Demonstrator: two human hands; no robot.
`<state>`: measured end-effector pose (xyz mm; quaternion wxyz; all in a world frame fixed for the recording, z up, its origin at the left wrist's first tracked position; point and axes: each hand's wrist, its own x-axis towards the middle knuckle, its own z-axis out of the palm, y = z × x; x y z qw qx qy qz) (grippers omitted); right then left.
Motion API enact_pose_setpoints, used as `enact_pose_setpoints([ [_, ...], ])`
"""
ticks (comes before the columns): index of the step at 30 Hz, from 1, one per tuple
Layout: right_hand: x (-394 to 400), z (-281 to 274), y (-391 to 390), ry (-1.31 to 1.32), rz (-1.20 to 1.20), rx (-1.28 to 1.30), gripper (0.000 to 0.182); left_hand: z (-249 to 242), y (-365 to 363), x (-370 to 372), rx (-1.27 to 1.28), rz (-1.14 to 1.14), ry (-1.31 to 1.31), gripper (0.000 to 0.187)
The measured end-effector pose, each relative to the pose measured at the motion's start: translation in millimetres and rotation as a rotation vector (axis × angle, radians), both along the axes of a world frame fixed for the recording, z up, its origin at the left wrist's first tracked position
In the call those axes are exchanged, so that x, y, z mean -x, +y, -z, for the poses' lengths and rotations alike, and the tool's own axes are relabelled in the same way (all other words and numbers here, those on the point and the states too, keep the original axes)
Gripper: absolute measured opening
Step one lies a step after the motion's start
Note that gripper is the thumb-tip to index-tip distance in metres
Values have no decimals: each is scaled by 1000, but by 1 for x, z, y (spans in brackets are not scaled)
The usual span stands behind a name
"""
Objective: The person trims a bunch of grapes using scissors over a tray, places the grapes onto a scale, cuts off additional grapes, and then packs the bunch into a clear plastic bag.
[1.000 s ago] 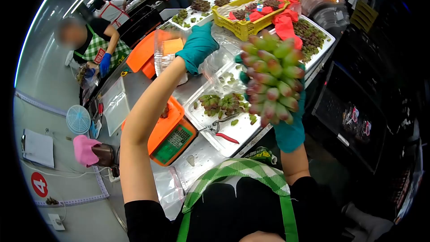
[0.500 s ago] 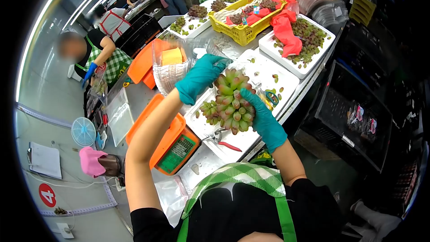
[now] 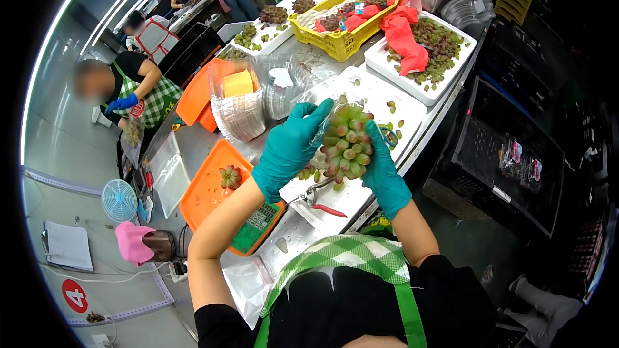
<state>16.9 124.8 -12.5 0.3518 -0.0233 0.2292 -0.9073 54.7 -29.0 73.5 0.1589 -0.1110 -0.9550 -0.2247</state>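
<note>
A cluster of green, red-tipped succulents [image 3: 348, 138] is held up between my two teal-gloved hands, over a white foam tray [image 3: 409, 116]. My right hand [image 3: 385, 177] grips its right side, fingers along the leaves. On the other side, my left hand [image 3: 289, 148] is closed on thin clear plastic [image 3: 314, 93] that lies against the cluster's upper left. Pruning shears with a red handle [image 3: 330, 211] rest on the tray below. Left of my hands, a small succulent rosette [image 3: 231, 177] sits in the orange pan of a scale [image 3: 259, 219].
Stacked clear plastic containers [image 3: 237, 113] stand beyond my left hand. A yellow crate [image 3: 342, 42] and a foam tray of succulents [image 3: 448, 77] are farther back. Black crates [image 3: 509, 154] stand to the right below the table. A co-worker [image 3: 138, 84] in blue gloves is at the left.
My left hand has come down from above the succulent cluster to its left side, drawing the clear plastic closer over it. My left forearm has shifted, uncovering the rosette on the scale.
</note>
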Motion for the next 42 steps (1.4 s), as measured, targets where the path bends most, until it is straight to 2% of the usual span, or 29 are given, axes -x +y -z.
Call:
enact_pose_setpoints([
  [2, -4, 4, -2, 160, 31, -94, 66, -3, 3, 1, -3, 23, 53, 55],
  [5, -6, 0, -11, 342, 39, -223, 71, -5, 7, 8, -61, 13, -4, 54],
  [6, -5, 0, -10, 291, -5, -199, 73, -3, 10, 8, 32, 25, 40, 54],
  [9, -3, 6, -8, 246, 66, -244, 74, -6, 18, 1, 136, 64, 106, 53],
  [10, -2, 11, -8, 229, 126, -306, 68, 0, 19, -1, 179, 87, 188, 54],
  [13, 6, 18, -5, 68, 135, -169, 54, -8, 30, -20, 242, 155, 215, 56],
  [14, -1, 14, -3, 6, 230, -184, 43, 0, 31, -23, 374, 144, 260, 57],
  [17, 1, 14, -4, -66, 344, -25, 43, 7, 41, -35, 369, 224, 272, 57],
  [20, 10, 24, -2, -63, 187, 125, 51, 14, 49, -36, 313, 264, 360, 55],
  [24, 24, 16, 0, -12, -16, 267, 56, 16, 64, -46, 491, 288, 427, 51],
  [29, 49, -36, -15, 266, -165, 261, 57, 30, 67, -56, 375, 391, 226, 53],
  [30, 46, -47, -18, 390, 56, 40, 57, 31, 66, -58, 335, 393, 216, 53],
  [31, 50, -52, -20, 425, 123, -50, 56, 33, 65, -59, 296, 396, 208, 53],
  [32, 53, -53, -23, 427, 155, -89, 55, 38, 63, -59, 173, 373, 199, 53],
  [35, 64, -48, -30, 355, 133, -78, 51, 38, 57, -64, 19, 376, -9, 51],
  [36, 69, -47, -33, 327, 121, -65, 50, 40, 59, -65, -136, 376, -73, 46],
  [40, 81, -43, -49, 274, 79, -24, 47, 29, 68, -68, -451, 516, -171, 40],
  [42, 85, -42, -56, 265, 61, -13, 46, 38, 65, -68, -526, 586, -212, 43],
])
